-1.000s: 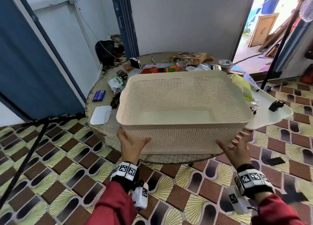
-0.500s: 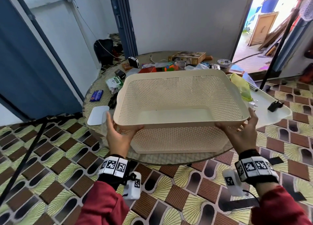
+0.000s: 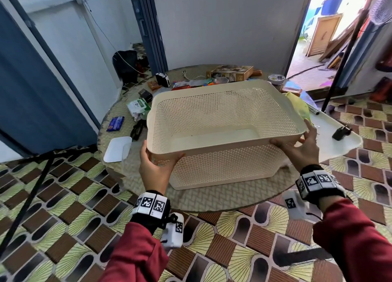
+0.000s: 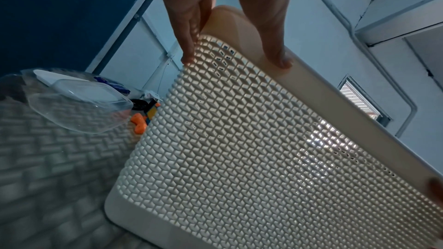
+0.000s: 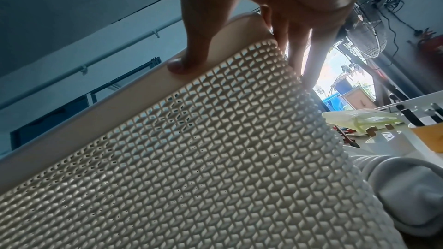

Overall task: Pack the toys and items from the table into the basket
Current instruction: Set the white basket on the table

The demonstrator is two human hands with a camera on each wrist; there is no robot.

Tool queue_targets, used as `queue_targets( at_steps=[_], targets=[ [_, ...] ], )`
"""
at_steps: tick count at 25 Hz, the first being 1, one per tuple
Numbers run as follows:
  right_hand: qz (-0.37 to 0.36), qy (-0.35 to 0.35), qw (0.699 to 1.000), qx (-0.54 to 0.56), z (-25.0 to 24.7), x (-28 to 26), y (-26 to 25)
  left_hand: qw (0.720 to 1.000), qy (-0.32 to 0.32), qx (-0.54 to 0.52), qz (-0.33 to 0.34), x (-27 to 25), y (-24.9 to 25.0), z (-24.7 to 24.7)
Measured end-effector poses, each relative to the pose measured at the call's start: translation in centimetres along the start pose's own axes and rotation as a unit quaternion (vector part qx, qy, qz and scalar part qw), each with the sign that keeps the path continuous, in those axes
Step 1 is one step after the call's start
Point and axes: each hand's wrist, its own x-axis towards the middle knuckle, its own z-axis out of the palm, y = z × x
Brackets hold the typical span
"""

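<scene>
while you hold the basket (image 3: 222, 120) tilted on the worktop's (image 3: 212, 199) near edge | left hand (image 3: 156, 169) and right hand (image 3: 301, 149) fingers clamp its rim | risk: slipping off, knocking clear lid (image 4: 79, 101)

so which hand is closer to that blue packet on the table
Left. The left hand grips the basket corner on the blue packet side; the right hand holds the opposite corner, far across.
</scene>
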Motion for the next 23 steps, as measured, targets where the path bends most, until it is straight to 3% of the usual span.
queue_targets(
  at_steps=[6, 10, 14, 18, 23],
  targets=[
    [-0.002, -0.026, 1.0, 0.003, 0.2, 1.0, -0.4, 1.0, -0.011, 0.002, 0.0, 0.7, 0.3, 0.9],
    [0.002, -0.049, 0.998, -0.032, -0.3, 0.5, -0.1, 0.996, -0.052, 0.075, 0.004, -0.5, -1.2, 0.9],
    [0.03, -0.068, 0.99, -0.117, -1.7, -1.5, 2.8, 0.985, -0.093, 0.124, -0.075, -4.7, -3.5, 2.4],
    [0.04, -0.125, 0.969, -0.21, -3.9, -5.8, 6.3, 0.95, -0.234, 0.146, -0.148, -9.9, -3.5, 5.3],
    [0.102, -0.138, 0.954, -0.246, -9.1, -10.2, 11.3, 0.869, -0.447, 0.187, -0.103, -14.0, -3.5, 11.4]
  ],
)
